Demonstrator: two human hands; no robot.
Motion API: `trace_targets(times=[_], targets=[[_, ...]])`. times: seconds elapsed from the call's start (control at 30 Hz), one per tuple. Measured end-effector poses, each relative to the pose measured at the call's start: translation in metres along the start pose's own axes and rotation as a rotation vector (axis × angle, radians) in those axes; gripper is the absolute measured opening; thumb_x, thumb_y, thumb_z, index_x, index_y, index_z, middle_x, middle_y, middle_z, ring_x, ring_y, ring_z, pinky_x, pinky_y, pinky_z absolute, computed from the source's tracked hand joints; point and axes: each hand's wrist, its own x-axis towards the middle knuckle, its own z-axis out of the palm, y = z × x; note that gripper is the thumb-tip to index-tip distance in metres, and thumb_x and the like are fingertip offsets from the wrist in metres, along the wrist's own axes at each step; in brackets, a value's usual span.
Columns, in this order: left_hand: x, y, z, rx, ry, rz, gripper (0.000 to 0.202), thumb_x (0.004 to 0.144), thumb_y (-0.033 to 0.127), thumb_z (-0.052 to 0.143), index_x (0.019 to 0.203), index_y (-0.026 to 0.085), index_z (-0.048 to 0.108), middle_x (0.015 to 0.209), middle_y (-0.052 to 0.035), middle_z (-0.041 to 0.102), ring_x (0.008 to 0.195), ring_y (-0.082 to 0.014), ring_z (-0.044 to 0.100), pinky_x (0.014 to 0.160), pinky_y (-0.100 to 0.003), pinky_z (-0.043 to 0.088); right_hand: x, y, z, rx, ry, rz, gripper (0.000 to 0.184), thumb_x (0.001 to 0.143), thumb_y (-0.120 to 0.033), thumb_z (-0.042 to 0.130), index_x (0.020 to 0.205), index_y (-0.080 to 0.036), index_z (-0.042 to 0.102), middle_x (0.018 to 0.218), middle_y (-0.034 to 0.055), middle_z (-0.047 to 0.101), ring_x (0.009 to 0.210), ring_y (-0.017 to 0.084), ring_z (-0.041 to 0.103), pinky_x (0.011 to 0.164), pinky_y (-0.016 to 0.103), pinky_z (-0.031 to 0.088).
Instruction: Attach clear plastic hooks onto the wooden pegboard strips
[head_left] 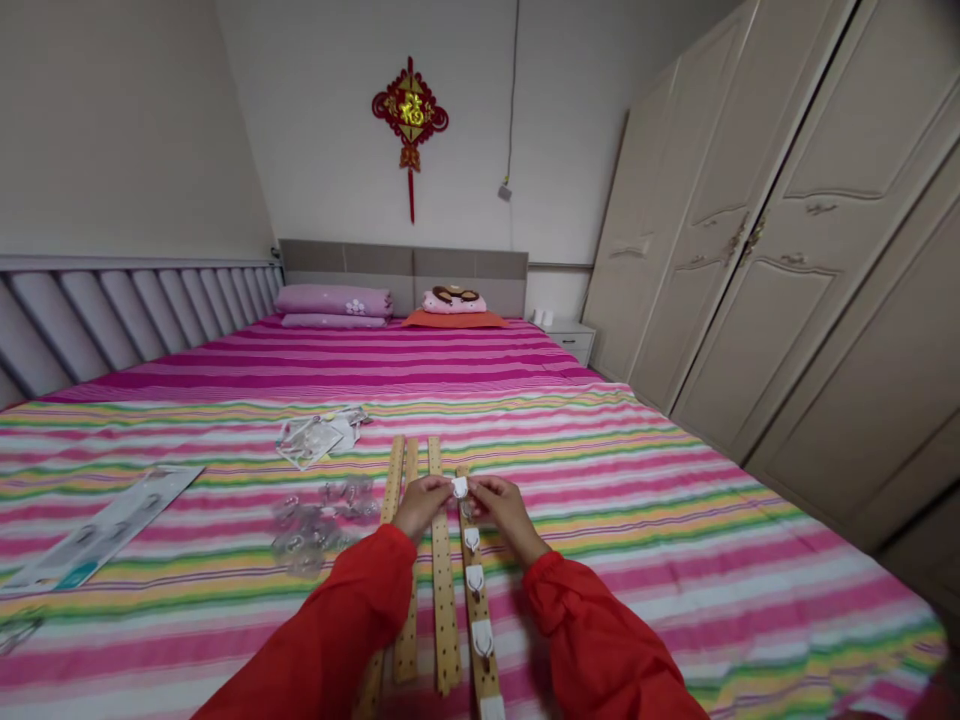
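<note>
My left hand [422,506] and my right hand [504,512] meet over the far end of a slim wooden strip [485,605]. Between their pinched fingertips is a small white adhesive hook [460,487], close above the wood. Nearer to me, several similar hooks, such as this white one [482,637], sit in a row along that strip. To its left lies another strip dotted with small holes [442,570], and two more dotted strips [406,610] are partly covered by my left sleeve.
Clear plastic hooks [307,535] lie in a heap to the left on the striped bedspread [225,640]. Behind them are small packets [319,438]. A long hook package [112,530] rests at far left. Folded bedding [334,303] lies by the headboard; a wardrobe [750,250] stands right.
</note>
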Motion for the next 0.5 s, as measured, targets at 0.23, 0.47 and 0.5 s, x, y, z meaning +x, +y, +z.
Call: trace_targets(times=[0.23, 0.47, 0.5], targets=[[0.021, -0.02, 0.016, 0.048, 0.004, -0.001, 0.009, 0.066, 0.021, 0.068, 0.068, 0.012, 0.067, 0.051, 0.0029, 0.059, 0.05, -0.0092, 0.056, 0.055, -0.021, 0.045, 0.019, 0.016, -0.009, 0.024, 0.057, 0.036, 0.029, 0.049, -0.034, 0.081, 0.064, -0.015, 0.066, 0.049, -0.0004, 0.063, 0.045, 0.012, 0.054, 0.048, 0.025, 0.043], [0.037, -0.031, 0.01, 0.143, 0.072, 0.043, 0.012, 0.072, 0.014, 0.062, 0.083, 0.011, 0.067, 0.077, -0.0054, 0.072, 0.076, -0.0155, 0.066, 0.078, -0.028, 0.05, 0.045, 0.031, -0.009, 0.037, 0.179, 0.104, 0.018, 0.054, -0.022, 0.074, 0.06, -0.014, 0.06, 0.045, -0.001, 0.06, 0.039, 0.009, 0.051, 0.04, 0.02, 0.04], [0.038, -0.032, 0.008, 0.189, 0.085, 0.071, 0.012, 0.073, 0.014, 0.061, 0.083, 0.012, 0.068, 0.081, -0.0061, 0.072, 0.081, -0.0165, 0.066, 0.082, -0.029, 0.049, 0.048, 0.033, -0.01, 0.036, 0.19, 0.112, 0.016, 0.054, -0.021, 0.073, 0.06, -0.014, 0.06, 0.044, -0.0013, 0.059, 0.038, 0.009, 0.05, 0.039, 0.02, 0.039]])
